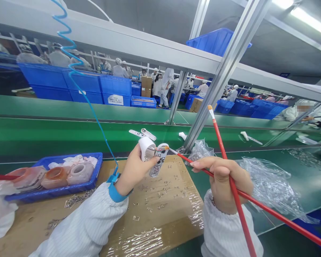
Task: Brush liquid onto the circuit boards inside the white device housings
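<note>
A left hand (133, 167) curls round a white housing (146, 145) and circuit board (157, 167) above taped cardboard (117, 217) — the right hand (227, 176) pinches two crossed red-handled paintbrushes (219, 139), one tip at the board's end.

We logged, before us: cardboard sheet (149, 223) on bench (306, 194), small metal parts (161, 206) scattered on it. Left: tray (50, 192), containers (54, 179) inside. Left hand (133, 167), over sheet's far part, held device (157, 168); right hand (226, 180), to its right, held two crossed brushes (233, 194). Right of sheet, on bench: plastic bag (270, 184). Behind sheet: belt (117, 137) ran crosswise, strips (149, 134) lying on it, beyond device. Beyond belt, left: stacked crates (77, 84) stood in row.
</note>
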Demonstrator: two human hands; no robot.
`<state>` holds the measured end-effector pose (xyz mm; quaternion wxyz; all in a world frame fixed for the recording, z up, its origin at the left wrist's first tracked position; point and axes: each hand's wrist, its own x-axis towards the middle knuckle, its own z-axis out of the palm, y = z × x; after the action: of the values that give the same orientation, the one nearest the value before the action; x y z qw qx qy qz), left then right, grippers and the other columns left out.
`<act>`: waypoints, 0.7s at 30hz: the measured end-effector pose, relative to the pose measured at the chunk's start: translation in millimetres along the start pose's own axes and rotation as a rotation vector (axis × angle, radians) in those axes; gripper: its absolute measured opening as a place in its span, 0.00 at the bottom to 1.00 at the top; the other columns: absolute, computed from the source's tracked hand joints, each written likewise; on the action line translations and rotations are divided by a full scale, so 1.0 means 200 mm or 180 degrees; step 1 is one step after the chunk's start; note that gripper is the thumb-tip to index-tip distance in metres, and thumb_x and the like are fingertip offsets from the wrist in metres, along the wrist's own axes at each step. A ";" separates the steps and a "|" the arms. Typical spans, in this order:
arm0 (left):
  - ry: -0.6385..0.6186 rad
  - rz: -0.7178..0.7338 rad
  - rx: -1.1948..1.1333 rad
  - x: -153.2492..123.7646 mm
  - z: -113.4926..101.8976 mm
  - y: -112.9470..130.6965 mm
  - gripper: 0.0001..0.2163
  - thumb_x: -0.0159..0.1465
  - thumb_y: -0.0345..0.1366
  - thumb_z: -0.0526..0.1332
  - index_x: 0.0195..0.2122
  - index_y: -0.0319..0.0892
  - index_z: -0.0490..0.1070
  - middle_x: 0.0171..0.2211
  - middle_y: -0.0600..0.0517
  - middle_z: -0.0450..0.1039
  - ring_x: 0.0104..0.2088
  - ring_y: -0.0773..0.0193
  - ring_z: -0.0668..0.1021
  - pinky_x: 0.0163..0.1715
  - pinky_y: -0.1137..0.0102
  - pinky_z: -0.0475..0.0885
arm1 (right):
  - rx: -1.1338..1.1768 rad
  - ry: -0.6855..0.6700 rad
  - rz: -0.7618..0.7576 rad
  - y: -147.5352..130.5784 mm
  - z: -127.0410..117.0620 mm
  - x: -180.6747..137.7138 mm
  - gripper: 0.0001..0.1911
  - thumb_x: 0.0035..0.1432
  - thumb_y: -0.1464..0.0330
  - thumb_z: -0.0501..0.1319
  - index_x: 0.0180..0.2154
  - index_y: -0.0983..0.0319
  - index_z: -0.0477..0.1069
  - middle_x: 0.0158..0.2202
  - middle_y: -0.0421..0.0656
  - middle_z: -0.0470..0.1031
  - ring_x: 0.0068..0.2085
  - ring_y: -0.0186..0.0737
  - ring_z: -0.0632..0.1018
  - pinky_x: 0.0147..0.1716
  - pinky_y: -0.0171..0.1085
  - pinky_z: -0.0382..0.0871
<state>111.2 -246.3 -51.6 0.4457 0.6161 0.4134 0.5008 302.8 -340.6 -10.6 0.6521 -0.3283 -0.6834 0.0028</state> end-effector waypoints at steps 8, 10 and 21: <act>-0.0270 -0.0578 -0.1375 0.04 0.01 -0.02 0.20 0.50 0.33 0.69 0.43 0.41 0.67 0.42 0.47 0.75 0.40 0.55 0.78 0.39 0.60 0.73 | -0.0041 0.0122 -0.0636 0.00 0.01 -0.05 0.13 0.66 0.65 0.54 0.29 0.62 0.68 0.30 0.43 0.77 0.31 0.41 0.79 0.27 0.39 0.77; -0.0244 -0.0591 -0.1534 0.05 0.01 -0.02 0.20 0.50 0.32 0.69 0.44 0.41 0.67 0.42 0.47 0.75 0.39 0.56 0.78 0.39 0.60 0.74 | -0.0019 -0.0452 -0.0770 -0.01 0.03 -0.06 0.13 0.66 0.65 0.52 0.29 0.63 0.67 0.30 0.44 0.77 0.31 0.40 0.79 0.27 0.38 0.77; -0.0138 -0.0589 -0.1611 0.05 0.01 -0.01 0.19 0.49 0.31 0.69 0.42 0.41 0.67 0.39 0.48 0.76 0.35 0.57 0.79 0.37 0.59 0.74 | -0.0127 -0.1237 -0.1380 0.02 0.14 -0.04 0.14 0.67 0.68 0.51 0.28 0.63 0.63 0.24 0.43 0.72 0.26 0.35 0.75 0.23 0.33 0.71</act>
<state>114.8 -237.3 -51.3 0.6382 0.4552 0.3201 0.5320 278.6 -329.8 -23.7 0.4878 -0.1807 -0.8496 -0.0872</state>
